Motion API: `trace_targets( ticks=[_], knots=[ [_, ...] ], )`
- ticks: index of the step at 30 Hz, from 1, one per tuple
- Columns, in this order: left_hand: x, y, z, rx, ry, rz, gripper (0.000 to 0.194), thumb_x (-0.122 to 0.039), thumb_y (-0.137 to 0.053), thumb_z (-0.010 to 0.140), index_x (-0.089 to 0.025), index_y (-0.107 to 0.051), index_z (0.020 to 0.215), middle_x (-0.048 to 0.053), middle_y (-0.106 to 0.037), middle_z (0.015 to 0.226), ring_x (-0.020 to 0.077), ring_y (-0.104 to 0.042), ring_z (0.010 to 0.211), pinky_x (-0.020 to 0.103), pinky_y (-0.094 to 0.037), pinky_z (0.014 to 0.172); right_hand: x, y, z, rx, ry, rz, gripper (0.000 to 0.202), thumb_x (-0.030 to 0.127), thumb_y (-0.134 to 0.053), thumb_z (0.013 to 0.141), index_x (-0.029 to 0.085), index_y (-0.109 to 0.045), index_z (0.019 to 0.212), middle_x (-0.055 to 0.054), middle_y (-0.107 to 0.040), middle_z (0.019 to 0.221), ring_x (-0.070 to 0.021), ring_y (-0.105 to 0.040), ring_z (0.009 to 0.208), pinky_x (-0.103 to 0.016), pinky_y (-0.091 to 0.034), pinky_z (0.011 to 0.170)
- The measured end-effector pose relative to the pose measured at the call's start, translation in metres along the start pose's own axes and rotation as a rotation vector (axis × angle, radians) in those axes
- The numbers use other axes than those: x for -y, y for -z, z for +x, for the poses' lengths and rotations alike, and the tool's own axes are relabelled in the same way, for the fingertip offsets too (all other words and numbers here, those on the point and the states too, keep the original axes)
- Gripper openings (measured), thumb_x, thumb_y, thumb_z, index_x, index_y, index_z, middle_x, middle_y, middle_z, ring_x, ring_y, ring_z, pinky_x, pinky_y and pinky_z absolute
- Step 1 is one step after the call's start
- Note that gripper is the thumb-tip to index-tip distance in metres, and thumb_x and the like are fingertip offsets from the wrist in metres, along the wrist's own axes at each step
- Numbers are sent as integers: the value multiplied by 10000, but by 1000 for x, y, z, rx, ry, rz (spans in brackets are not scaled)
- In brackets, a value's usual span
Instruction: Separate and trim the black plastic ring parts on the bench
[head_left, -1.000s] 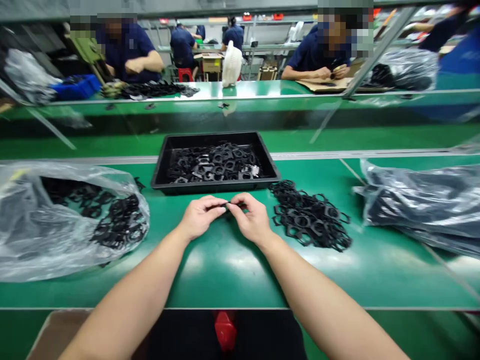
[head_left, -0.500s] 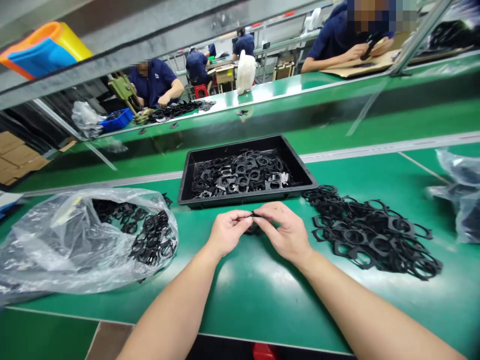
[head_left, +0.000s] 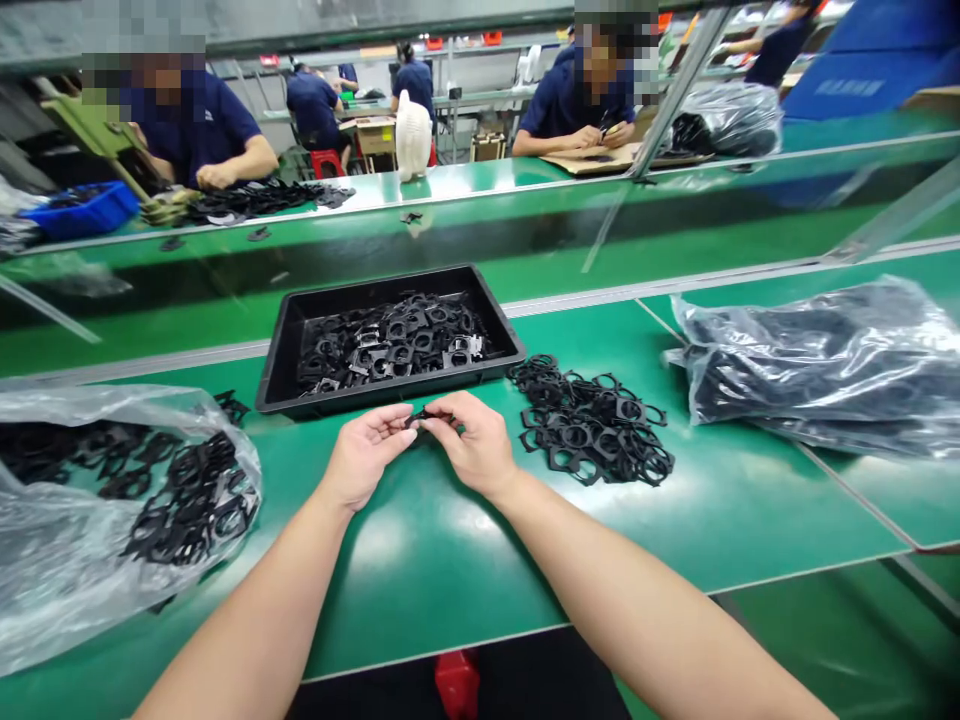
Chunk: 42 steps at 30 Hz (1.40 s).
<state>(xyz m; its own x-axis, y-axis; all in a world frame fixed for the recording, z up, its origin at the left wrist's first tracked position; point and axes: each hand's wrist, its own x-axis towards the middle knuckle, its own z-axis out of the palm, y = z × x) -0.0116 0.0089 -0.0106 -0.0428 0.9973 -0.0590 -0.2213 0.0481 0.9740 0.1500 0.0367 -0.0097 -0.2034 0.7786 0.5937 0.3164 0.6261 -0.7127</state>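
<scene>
Between the fingertips of both hands is a small black plastic part (head_left: 417,418), mostly covered by the fingers. My left hand (head_left: 366,452) pinches its left side with thumb and fingers. On the other side, my right hand (head_left: 474,440) grips it the same way. Just beyond the hands stands a black tray (head_left: 390,388) holding a heap of black ring-shaped parts (head_left: 401,335), some with shiny metal pieces. To the right of my right hand lies a loose pile of black ring frames (head_left: 592,425) on the green table (head_left: 450,560).
At the left, an open clear plastic bag (head_left: 67,570) spills more black parts (head_left: 195,500). Filled plastic bags (head_left: 817,350) lie at the right. Across a raised green ledge, co-workers in dark blue shirts sit by a blue bin (head_left: 86,212) and a cardboard sheet (head_left: 592,160).
The view has swung to the right, so the tray and hands appear further left and the filled bags show fully. Both hands still hold the black part, with the left fingers slightly more spread.
</scene>
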Motion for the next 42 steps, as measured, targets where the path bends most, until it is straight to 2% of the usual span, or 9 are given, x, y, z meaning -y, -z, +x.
trace_targets(
  ticks=[5, 9, 14, 21, 26, 30, 34, 38, 42],
  knots=[
    [0, 3, 1, -29, -21, 19, 314, -208, -801, 602, -161, -702, 896, 17, -703, 796, 116, -642, 766, 254, -499, 780, 1, 0, -1, -15, 2, -13, 67, 226, -629, 807, 196, -638, 868, -22, -654, 787, -129, -603, 716, -244, -498, 665],
    [-1, 1, 1, -60, -44, 35, 269, -203, -805, 591, -144, -705, 834, 19, -700, 763, 104, -622, 709, 243, -499, 735, 3, 2, -2, -27, 77, -16, 118, 231, -626, 813, 199, -639, 925, -31, -652, 814, -135, -608, 752, -248, -507, 681],
    [-2, -7, -3, 2, 19, -41, 328, -200, -811, 575, -131, -686, 870, 41, -705, 749, 130, -633, 687, 256, -513, 638, 3, 3, -2, -51, 149, -95, 119, 180, -585, 835, 209, -664, 919, -49, -643, 859, -149, -606, 811, -274, -510, 741],
    [-4, -9, -5, 14, 18, -77, 345, -137, -792, 599, -145, -661, 918, 20, -695, 777, 96, -625, 742, 237, -502, 750, -2, 1, 0, -10, 123, -70, 141, 176, -564, 849, 213, -670, 934, -53, -679, 902, -155, -630, 860, -286, -523, 777],
    [-7, -8, -6, 77, 113, -161, 370, -133, -793, 595, -144, -645, 933, 24, -678, 804, 126, -623, 774, 302, -531, 758, 0, 2, 1, 23, 121, -21, 127, 152, -553, 854, 216, -661, 867, -34, -681, 857, -138, -628, 819, -273, -519, 765],
    [-9, -7, -6, 111, 183, -249, 241, -233, -734, 702, -132, -646, 902, 45, -675, 828, 145, -636, 805, 335, -545, 771, 2, 2, 0, 47, 138, 12, 159, 124, -527, 861, 211, -659, 877, -34, -665, 821, -134, -610, 789, -269, -510, 740],
    [-11, -4, -5, 127, 250, -254, 177, -227, -735, 703, -129, -637, 814, 31, -675, 795, 135, -653, 747, 317, -551, 763, 1, 1, -3, 40, 198, 40, 177, 132, -515, 868, 207, -669, 909, -43, -654, 842, -127, -611, 794, -255, -514, 732],
    [-12, -1, -6, 160, 283, -258, 173, -203, -746, 692, -130, -636, 803, 33, -683, 803, 136, -662, 768, 283, -548, 765, 3, 1, -5, 48, 175, 37, 193, 147, -504, 873, 215, -680, 912, -42, -661, 868, -127, -621, 817, -256, -522, 753],
    [-13, -1, -7, 136, 296, -284, 263, -196, -760, 677, -141, -654, 911, 40, -689, 872, 123, -659, 795, 249, -543, 768, 6, 2, -4, 48, 117, 7, 177, 193, -525, 873, 232, -687, 934, -48, -670, 950, -134, -629, 872, -275, -531, 788]
  ],
)
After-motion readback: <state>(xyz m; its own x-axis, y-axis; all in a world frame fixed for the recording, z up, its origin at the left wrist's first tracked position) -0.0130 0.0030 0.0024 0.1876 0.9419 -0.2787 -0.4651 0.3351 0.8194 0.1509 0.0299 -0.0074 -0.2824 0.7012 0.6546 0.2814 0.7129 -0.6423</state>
